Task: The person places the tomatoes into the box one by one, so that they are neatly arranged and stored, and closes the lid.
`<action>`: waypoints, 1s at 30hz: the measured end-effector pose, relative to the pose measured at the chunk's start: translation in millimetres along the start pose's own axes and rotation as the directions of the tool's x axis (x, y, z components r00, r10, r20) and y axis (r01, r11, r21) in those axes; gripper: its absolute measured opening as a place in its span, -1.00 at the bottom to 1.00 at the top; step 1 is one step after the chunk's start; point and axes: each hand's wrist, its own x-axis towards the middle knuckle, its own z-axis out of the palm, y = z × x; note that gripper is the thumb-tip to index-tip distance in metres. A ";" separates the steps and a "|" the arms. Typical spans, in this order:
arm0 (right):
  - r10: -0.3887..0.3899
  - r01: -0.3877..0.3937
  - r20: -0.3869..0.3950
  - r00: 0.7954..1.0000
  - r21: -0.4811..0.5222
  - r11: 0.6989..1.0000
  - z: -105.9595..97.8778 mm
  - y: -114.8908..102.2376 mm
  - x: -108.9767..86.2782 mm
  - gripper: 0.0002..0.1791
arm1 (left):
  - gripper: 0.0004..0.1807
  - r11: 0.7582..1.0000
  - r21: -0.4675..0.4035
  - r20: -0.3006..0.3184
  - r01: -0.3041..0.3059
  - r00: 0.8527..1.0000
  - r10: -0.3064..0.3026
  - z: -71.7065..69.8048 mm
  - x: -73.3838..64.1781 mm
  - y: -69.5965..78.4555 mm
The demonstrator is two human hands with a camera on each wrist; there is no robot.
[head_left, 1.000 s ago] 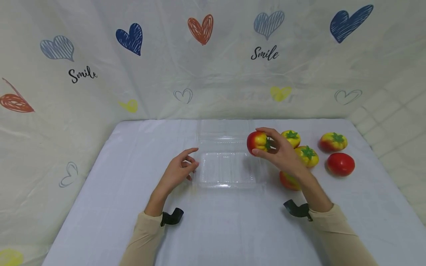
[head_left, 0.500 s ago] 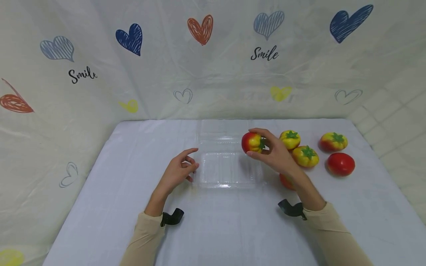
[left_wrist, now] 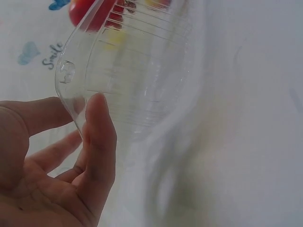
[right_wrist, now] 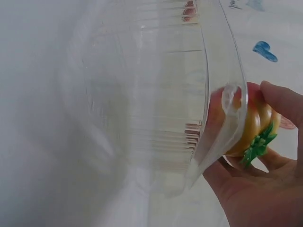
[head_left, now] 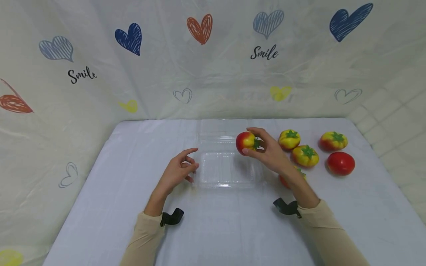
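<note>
A clear plastic container (head_left: 216, 170) lies with its lid (head_left: 223, 127) folded back on the cloth. My left hand (head_left: 178, 170) is at the container's left edge; in the left wrist view, thumb and fingers lie on both sides of the rim (left_wrist: 71, 109). My right hand (head_left: 269, 153) holds a glossy red-and-yellow tomato (head_left: 244, 143) above the container's far right part, its green stem end turned towards the palm. In the right wrist view this tomato (right_wrist: 258, 118) shows partly through the clear plastic wall (right_wrist: 222, 118).
Right of the container lie several more tomatoes: two yellowish ones (head_left: 305, 156) side by side, a mottled one (head_left: 332, 141), a red one (head_left: 341, 163), and another (head_left: 284, 181) partly hidden by the right forearm. A printed curtain (head_left: 226, 74) hangs behind the table.
My right hand has carried the tomato a little leftward, further over the container. The tomato beneath the right forearm shows differently as the arm shifts. My left hand has stayed in place.
</note>
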 end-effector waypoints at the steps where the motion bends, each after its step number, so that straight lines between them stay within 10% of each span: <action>1: 0.007 -0.007 0.004 1.000 -0.004 1.000 0.7 -0.5 0.4 -0.19 | -0.34 1.000 -0.007 0.000 0.002 1.000 -0.002 -0.3 -0.4 0.0; 30: -0.062 0.061 0.057 0.996 0.021 0.998 26.1 -2.8 11.6 -0.38 | -0.32 1.000 -0.022 0.005 0.013 1.000 -0.013 0.6 -0.8 -0.8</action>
